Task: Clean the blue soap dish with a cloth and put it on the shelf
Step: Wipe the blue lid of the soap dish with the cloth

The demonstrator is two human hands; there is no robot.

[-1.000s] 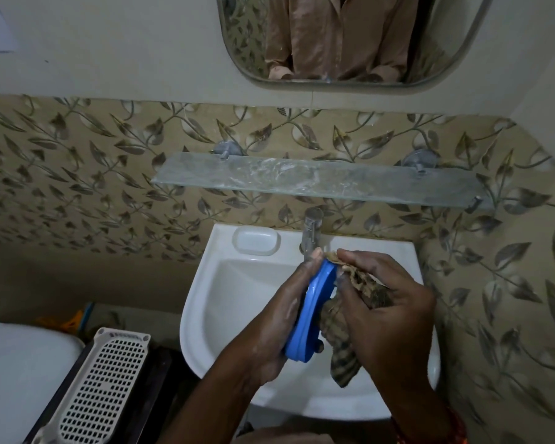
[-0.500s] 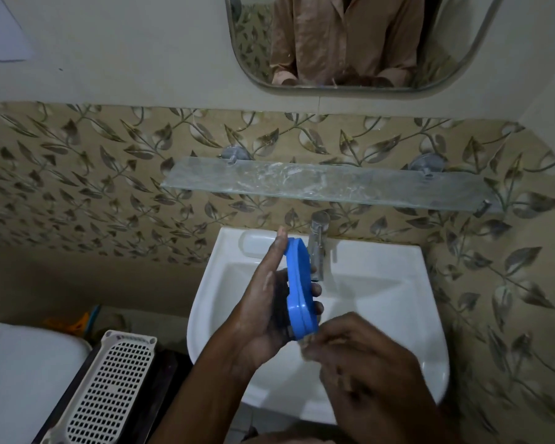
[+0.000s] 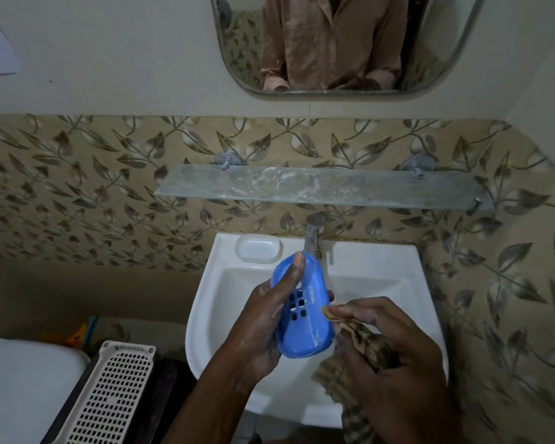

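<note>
The blue soap dish [image 3: 305, 318] is an oval plastic tray with square drain holes, held over the white sink [image 3: 382, 283]. My left hand [image 3: 263, 322] grips it from the left, its broad face turned toward me. My right hand [image 3: 394, 357] holds a brown patterned cloth [image 3: 366, 344], bunched in the fingers, with one corner touching the dish's right edge. The rest of the cloth hangs below the hand. The glass shelf [image 3: 321, 187] is fixed to the wall above the tap and carries white smears.
A metal tap [image 3: 314, 233] stands right behind the dish. A moulded soap recess [image 3: 258, 249] sits at the sink's back left. A perforated cream basket [image 3: 109, 395] and a white toilet tank lid [image 3: 23, 389] are at lower left. A mirror [image 3: 334, 43] hangs above.
My left hand has turned the dish from edge-on to face-on, so its drain holes now show. My right hand has brought the cloth up again to the dish's right edge.
</note>
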